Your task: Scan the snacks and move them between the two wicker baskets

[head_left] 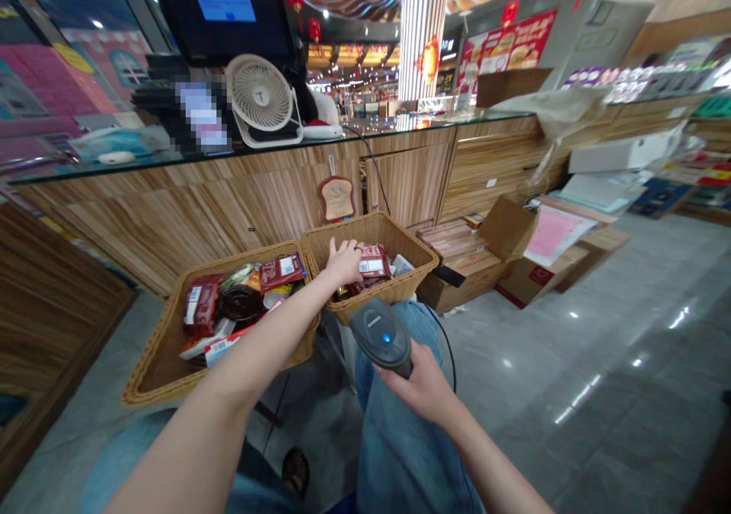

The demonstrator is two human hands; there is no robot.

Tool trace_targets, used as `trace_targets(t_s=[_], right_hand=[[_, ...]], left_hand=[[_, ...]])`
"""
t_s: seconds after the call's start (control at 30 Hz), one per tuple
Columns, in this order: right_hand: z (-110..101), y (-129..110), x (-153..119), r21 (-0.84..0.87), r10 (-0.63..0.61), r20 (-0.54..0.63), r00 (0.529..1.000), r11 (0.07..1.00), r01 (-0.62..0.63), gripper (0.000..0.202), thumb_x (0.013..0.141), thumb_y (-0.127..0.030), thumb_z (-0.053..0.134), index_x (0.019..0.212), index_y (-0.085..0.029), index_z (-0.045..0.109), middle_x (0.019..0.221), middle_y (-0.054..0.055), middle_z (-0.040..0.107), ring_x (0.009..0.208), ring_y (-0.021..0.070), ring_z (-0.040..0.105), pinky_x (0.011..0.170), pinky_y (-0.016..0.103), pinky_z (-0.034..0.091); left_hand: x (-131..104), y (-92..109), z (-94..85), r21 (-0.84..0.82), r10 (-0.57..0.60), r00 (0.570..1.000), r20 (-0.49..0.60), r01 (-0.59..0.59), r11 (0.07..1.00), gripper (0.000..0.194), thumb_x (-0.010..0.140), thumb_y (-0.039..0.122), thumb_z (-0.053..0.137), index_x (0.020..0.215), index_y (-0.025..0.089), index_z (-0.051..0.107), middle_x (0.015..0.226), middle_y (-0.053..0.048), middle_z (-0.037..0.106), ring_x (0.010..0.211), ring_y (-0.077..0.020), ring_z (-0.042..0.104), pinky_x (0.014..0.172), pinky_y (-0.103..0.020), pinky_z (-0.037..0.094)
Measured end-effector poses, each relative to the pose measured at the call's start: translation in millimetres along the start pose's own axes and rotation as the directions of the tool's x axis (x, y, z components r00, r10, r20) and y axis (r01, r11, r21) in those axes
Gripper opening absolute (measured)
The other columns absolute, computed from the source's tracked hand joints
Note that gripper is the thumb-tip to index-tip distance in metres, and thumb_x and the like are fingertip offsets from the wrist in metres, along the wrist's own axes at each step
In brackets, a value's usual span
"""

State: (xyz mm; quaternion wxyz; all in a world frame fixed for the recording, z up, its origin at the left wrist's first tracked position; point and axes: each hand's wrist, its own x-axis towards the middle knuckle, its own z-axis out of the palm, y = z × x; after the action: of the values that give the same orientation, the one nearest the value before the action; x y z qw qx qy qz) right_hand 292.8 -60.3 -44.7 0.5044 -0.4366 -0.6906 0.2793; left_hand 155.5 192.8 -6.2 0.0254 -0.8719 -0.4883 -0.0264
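My right hand (426, 381) is wrapped round the handle of a dark grey barcode scanner (381, 335), which has a lit blue light on top. My left hand (344, 263) reaches into the right wicker basket (422, 259), its fingers at the left edge of a dark red food packet (374, 261) with a white label. The grip is partly hidden, but the fingers seem bent over that edge. Other packets lie beneath. In the left wicker basket (149, 362) are several goods, among them a red packet (201, 304), another red packet (282, 270) and a dark round-lidded container (241, 301).
Behind the baskets runs a wood-fronted counter (228, 202) carrying a white fan (261, 95) and a monitor (222, 11). A toast-shaped hanging ornament (336, 196) is on its front. Cardboard boxes (462, 270) stand on the floor to the right. A black cable (451, 346) hangs by my knee.
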Motion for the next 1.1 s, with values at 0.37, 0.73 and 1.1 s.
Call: trace_targets(t_s=[0.37, 0.73, 1.1], right_hand=[[6, 3, 2, -0.024, 0.011, -0.043, 0.999, 1.0, -0.012, 0.015, 0.092, -0.031, 0.066, 0.103, -0.02, 0.069, 0.092, 0.006, 0.08, 0.082, 0.0258, 0.075, 0.076, 0.032, 0.058], [16, 6, 7, -0.025, 0.033, -0.052, 0.998, 0.999, -0.034, 0.025, 0.094, -0.036, 0.065, 0.111, -0.018, 0.07, 0.096, 0.006, 0.081, 0.085, 0.0277, 0.077, 0.078, 0.034, 0.059], [17, -1, 10, -0.004, 0.064, -0.08, 0.995, 0.998, -0.064, 0.022, 0.093, -0.037, 0.065, 0.104, -0.019, 0.07, 0.09, 0.007, 0.08, 0.084, 0.0285, 0.077, 0.073, 0.033, 0.059]], left_hand=[[-90, -4, -29.9, -0.162, -0.101, 0.852, -0.513, 0.019, 0.987, 0.093, 0.079, 0.032, 0.084, 0.159, 0.02, 0.039, 0.155, -0.019, 0.051, 0.148, -0.0373, 0.042, 0.13, -0.056, 0.006], [-126, -4, -5.8, -0.202, -0.212, 0.766, -0.607, 0.109, 0.973, 0.09, 0.081, 0.03, 0.082, 0.158, 0.023, 0.037, 0.154, -0.017, 0.054, 0.149, -0.0338, 0.045, 0.13, -0.056, 0.015], [-127, -1, -8.2, -0.192, -0.205, 0.778, -0.594, 0.111, 0.975, 0.081, 0.085, 0.031, 0.077, 0.157, 0.024, 0.041, 0.156, -0.015, 0.054, 0.151, -0.0321, 0.044, 0.133, -0.056, 0.01]])
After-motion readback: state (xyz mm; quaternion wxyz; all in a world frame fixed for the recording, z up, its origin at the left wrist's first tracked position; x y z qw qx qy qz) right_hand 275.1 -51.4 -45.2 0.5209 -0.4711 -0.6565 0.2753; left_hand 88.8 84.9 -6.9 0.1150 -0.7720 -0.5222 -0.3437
